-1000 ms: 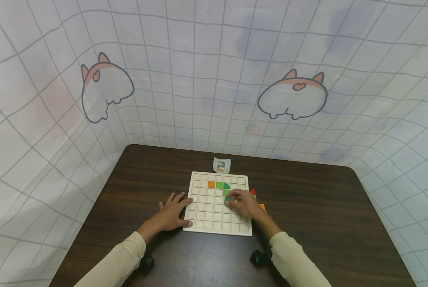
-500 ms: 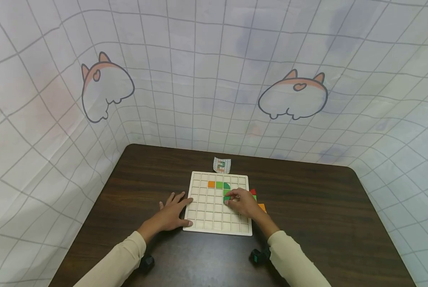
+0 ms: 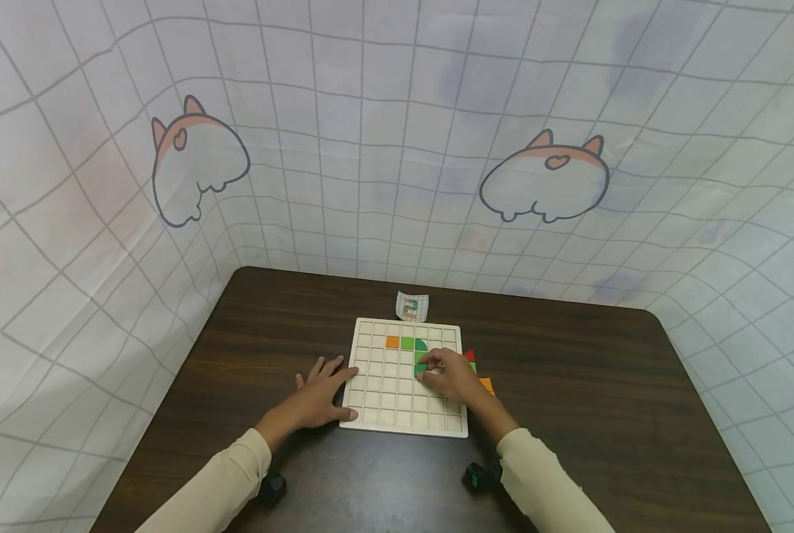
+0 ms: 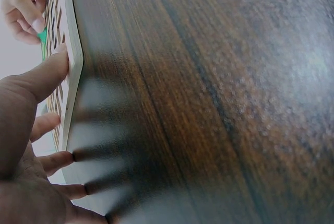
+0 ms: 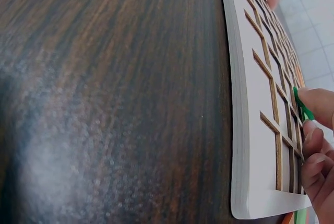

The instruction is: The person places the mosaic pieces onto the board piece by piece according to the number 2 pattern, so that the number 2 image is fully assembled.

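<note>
A cream gridded board lies on the dark wooden table. My left hand is spread at its left edge, thumb and index finger on the rim, the other fingers reaching down to the table. Over the right half of the grid, my right hand pinches a dark green tile between thumb and finger; the tile looks tilted in the right wrist view. Just beyond it sits a light green tile, partly hidden by fingers. Farther up lie an orange tile, another light green tile and a dark green rounded-corner piece.
Beyond the board lies a small printed paper with a coloured pattern. Right of the board are a red piece, a light green piece and orange pieces, partly behind the right arm. Black objects sit by both forearms.
My right hand has shifted very slightly, and the dark green tile now lines up more squarely below the light green one. The left hand and board stay put.
</note>
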A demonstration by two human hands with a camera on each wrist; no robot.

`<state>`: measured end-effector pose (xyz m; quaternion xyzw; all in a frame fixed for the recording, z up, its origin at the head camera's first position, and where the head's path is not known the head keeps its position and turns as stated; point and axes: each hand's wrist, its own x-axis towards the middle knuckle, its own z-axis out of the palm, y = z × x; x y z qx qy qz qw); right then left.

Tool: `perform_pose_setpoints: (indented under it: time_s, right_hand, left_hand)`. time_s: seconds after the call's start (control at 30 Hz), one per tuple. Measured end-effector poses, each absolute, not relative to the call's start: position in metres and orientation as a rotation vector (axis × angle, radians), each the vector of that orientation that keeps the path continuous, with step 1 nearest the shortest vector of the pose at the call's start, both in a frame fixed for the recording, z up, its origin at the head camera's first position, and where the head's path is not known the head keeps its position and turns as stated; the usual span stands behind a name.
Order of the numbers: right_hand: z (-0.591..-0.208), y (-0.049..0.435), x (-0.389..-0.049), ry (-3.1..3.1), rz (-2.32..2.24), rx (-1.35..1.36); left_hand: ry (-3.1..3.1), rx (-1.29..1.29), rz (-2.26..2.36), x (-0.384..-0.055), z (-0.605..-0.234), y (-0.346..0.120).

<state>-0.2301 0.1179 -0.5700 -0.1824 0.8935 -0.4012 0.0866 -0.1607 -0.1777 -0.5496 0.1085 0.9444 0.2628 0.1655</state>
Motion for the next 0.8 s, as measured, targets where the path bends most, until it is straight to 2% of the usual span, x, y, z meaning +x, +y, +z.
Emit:
perform_pose_setpoints:
  time_s: [0.8]
  right_hand:
    - [-0.5687, 0.1173, -0.2281, 2.708, -1.167, -0.526]
  left_hand:
    - [2.692, 0.310, 0.758, -0.1607, -0.5490, -0.1775]
